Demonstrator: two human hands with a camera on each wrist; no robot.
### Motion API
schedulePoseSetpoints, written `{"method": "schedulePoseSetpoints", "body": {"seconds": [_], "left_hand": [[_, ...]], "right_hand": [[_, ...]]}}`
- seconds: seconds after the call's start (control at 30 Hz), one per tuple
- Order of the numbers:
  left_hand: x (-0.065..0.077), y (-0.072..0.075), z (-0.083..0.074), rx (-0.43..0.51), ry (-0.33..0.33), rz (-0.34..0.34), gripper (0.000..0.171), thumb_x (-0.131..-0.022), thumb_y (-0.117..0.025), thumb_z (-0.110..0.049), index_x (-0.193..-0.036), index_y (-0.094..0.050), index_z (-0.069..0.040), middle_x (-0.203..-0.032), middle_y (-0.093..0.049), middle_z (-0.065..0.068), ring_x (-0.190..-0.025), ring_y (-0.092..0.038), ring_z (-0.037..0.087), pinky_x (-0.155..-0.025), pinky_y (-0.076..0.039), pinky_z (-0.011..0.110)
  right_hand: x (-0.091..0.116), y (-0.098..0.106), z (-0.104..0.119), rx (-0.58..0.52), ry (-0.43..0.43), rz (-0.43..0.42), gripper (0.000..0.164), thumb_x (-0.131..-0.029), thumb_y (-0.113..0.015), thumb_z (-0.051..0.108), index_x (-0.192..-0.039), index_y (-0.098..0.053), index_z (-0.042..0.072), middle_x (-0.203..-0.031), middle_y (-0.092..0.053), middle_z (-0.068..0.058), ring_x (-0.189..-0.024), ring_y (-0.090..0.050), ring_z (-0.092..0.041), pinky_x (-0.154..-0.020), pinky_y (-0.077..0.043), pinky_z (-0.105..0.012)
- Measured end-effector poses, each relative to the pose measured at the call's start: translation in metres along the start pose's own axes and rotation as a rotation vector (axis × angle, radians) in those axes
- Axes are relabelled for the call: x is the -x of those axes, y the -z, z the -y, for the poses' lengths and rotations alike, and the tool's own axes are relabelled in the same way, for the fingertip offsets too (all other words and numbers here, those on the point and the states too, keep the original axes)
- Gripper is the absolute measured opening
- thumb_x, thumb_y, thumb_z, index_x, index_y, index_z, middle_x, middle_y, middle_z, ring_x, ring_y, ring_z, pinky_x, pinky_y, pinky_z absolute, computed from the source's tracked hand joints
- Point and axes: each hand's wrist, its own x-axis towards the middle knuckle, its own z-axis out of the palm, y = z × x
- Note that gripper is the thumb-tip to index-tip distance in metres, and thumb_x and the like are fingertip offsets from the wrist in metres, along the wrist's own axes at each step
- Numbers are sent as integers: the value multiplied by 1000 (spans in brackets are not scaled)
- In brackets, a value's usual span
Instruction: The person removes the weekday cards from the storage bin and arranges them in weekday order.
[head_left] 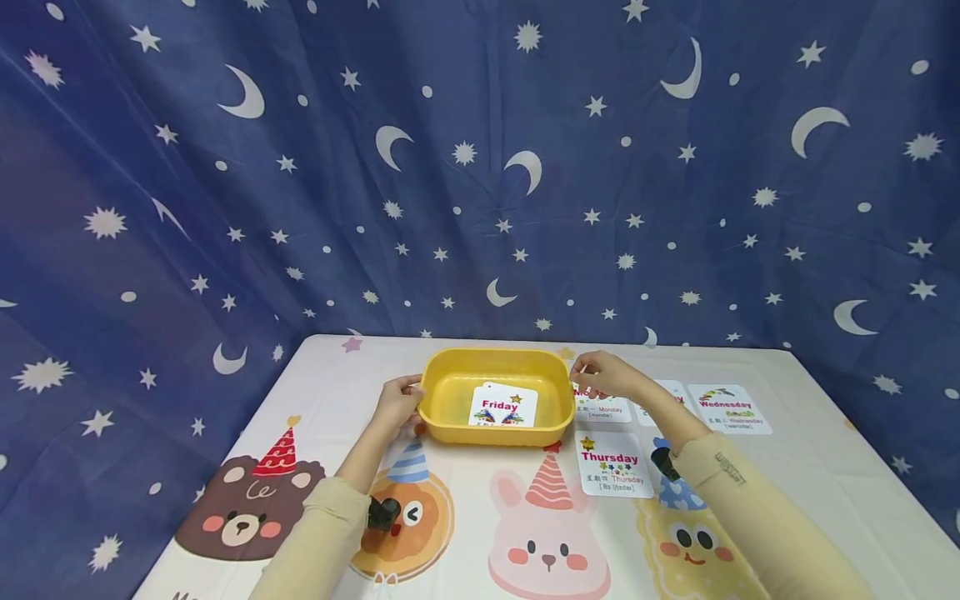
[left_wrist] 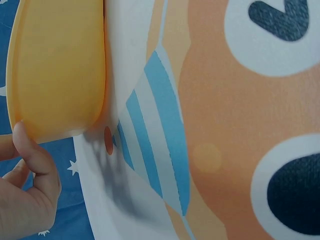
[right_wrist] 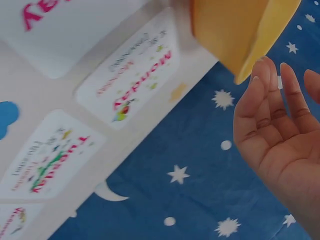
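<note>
A yellow plastic tray [head_left: 480, 435] sits towards the back of the table, with a card reading Friday [head_left: 501, 406] inside it and the edge of another card behind that one. My left hand [head_left: 399, 402] pinches the tray's left rim between thumb and fingers. On the opposite side, the thumb and forefinger of my right hand [head_left: 606, 374] are at the right rim, while its other fingers stay loosely bent. A Monday card [right_wrist: 135, 75] lies under my right hand, partly covered in the head view. A Thursday card [head_left: 613, 464] lies in front of it.
To the right are a Tuesday card [right_wrist: 50, 155] and a Wednesday card [head_left: 730, 409]. Cartoon animals in party hats decorate the white tablecloth [head_left: 465, 517]. A blue curtain [head_left: 480, 192] with moons and stars hangs behind the table.
</note>
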Motion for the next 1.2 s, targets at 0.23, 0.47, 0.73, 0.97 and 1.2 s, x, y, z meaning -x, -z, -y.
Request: {"method": "schedulePoseSetpoints", "body": {"seconds": [0.23,0.47,0.73,0.97,1.2], "left_hand": [[0,0,0,2,-17,-6,39,-93,-51,-5,-133,-51,-2,-93,-48,6,-56,-46,6,-45,-49,16],[-1,0,0,-3,4,-6,39,-94,-51,-6,-133,-51,-3,-93,-48,6,-55,-47,6,-48,-51,18],[-1,0,3,4,27,-12,40,-94,-51,-7,-134,-50,-4,-95,-48,8,-51,-45,6,-44,-47,14],[1,-2,2,18,15,-1,39,-94,-51,-6,-133,-51,-4,-92,-46,6,-54,-46,6,-43,-47,14],[-2,-1,2,5,0,-14,39,-94,-52,-6,-132,-52,-4,-92,-47,5,-59,-47,7,-47,-50,17]], "right_hand": [[-20,-4,28,84,-62,11,19,-94,-54,11,-103,-60,-5,-87,-64,-20,-68,-58,-21,-64,-56,-31],[-39,-6,44,152,-73,52,19,-95,-55,14,-103,-62,-2,-92,-64,-22,-71,-61,-27,-63,-56,-28],[-63,-21,58,238,-68,120,19,-94,-56,14,-104,-64,-1,-91,-66,-19,-70,-63,-26,-65,-58,-32],[-78,-30,70,300,-66,148,18,-93,-56,12,-102,-65,-1,-92,-65,-18,-66,-60,-22,-56,-52,-23],[-93,-35,82,398,-48,187,15,-92,-58,10,-101,-66,1,-97,-65,-17,-78,-62,-26,-64,-55,-26]]}}
